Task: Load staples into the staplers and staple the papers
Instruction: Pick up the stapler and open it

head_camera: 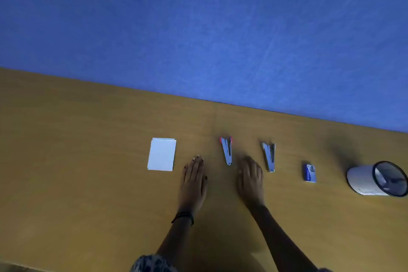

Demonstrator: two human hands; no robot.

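Head view shows the left grip (193,181) and right grip (250,180) flat on the table (88,161), fingers straight, holding nothing. The near end of the red-tipped stapler (227,150) lies between their fingertips. Towards the far edge runs a row: papers (161,154), both staplers, the second stapler (269,157) just right of the right grip, staple box (309,173), and a cup (366,180) on its side.
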